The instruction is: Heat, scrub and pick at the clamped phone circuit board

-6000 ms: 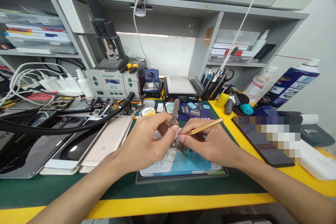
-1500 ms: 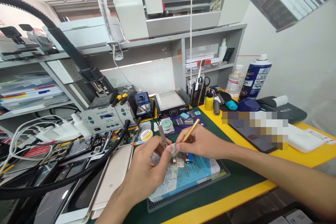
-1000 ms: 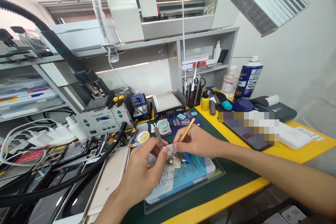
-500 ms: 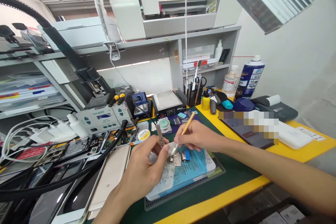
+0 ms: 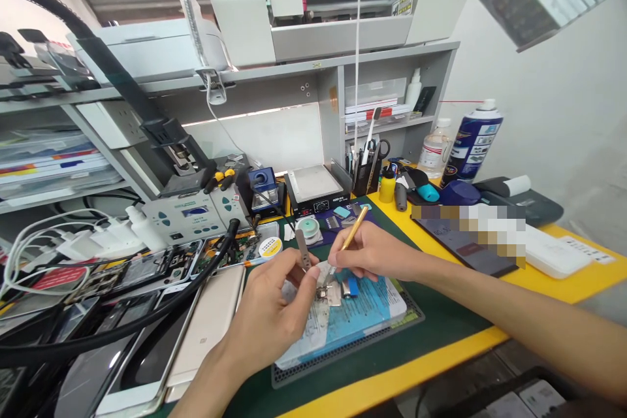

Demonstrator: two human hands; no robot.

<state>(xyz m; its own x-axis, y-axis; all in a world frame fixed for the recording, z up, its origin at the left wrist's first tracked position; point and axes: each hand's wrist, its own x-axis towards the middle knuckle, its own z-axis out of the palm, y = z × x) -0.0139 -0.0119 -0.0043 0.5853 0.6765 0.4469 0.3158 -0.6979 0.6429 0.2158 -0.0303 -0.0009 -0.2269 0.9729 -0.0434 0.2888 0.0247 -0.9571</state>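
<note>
My left hand [image 5: 274, 304] is closed around grey metal tweezers [image 5: 302, 247], whose upper end sticks up between thumb and fingers. In my right hand [image 5: 369, 251] is a slim craft knife [image 5: 355, 226] with a gold handle, held like a pen and pointing down. Its tip is at a small silvery metal part [image 5: 334, 295], though exact contact is too small to make out. Beside that part lies a piece with a blue tab [image 5: 353, 285]. Both pieces rest on a blue-and-white printed block [image 5: 362, 320]. My left fingers partly hide the tweezers' tips.
Several phones, one with a gold back [image 5: 208, 326], lie at left under a black hose [image 5: 196, 294]. Behind my hands are a solder spool [image 5: 307, 228] and a heating plate [image 5: 316, 184]. A dark phone [image 5: 465, 245] and spray can [image 5: 473, 144] are at right.
The view has shifted slightly, so most of the scene sits a little further right. The knife's tip has turned and shows darker; both hands keep their grips.
</note>
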